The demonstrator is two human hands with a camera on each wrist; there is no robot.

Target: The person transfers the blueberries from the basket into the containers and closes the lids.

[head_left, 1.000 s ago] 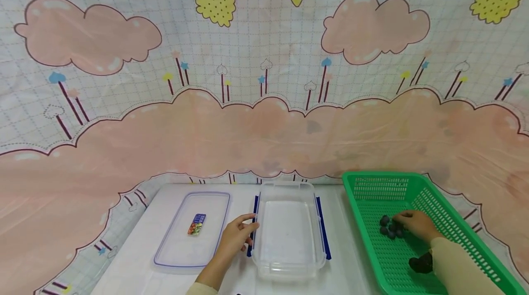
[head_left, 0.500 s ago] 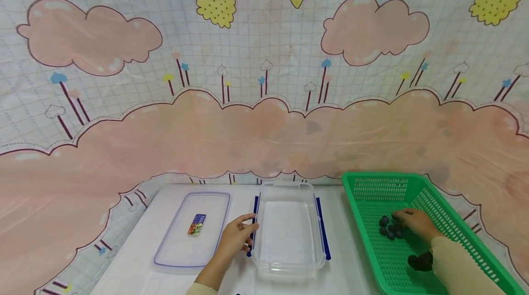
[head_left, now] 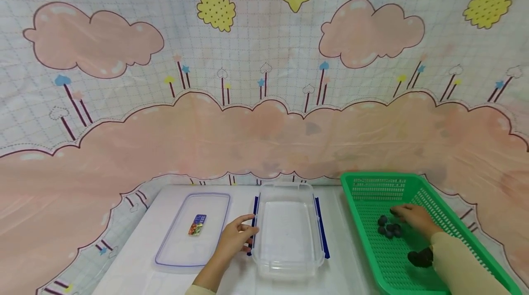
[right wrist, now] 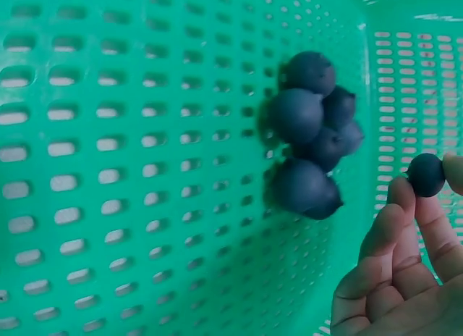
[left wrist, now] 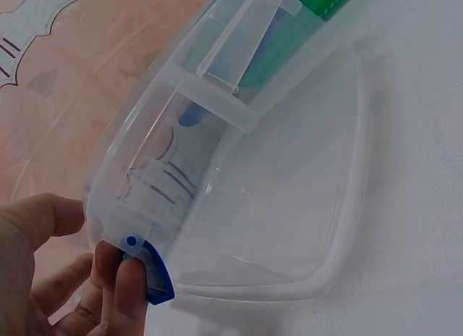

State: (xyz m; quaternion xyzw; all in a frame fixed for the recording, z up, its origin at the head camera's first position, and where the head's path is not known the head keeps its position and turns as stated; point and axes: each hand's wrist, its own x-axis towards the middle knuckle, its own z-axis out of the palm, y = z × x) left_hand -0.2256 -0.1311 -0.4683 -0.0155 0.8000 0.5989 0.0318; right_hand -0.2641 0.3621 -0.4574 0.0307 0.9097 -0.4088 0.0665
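My left hand [head_left: 235,237] holds the left side of a clear plastic food container [head_left: 289,233], fingers around its blue latch [left wrist: 158,278]. The container stands open on the table, a blue latch hanging along each long side. My right hand [head_left: 415,217] is inside the green basket [head_left: 374,258] and pinches a dark blueberry [right wrist: 427,174] between thumb and fingertips. Several more blueberries [right wrist: 296,116] lie clustered on the perforated basket floor, apart from the fingers and to their left in the right wrist view.
A clear lid [head_left: 175,251] with a blue edge and a printed label [head_left: 197,225] lies flat left of the container. A dark object [head_left: 420,258] shows beside the right cuff. A patterned cloth [head_left: 264,139] hangs behind the white table [head_left: 343,267].
My right hand has drawn slightly back from the blueberry cluster, widening the gap. My left hand stays at the container's side. The head view has tilted slightly.
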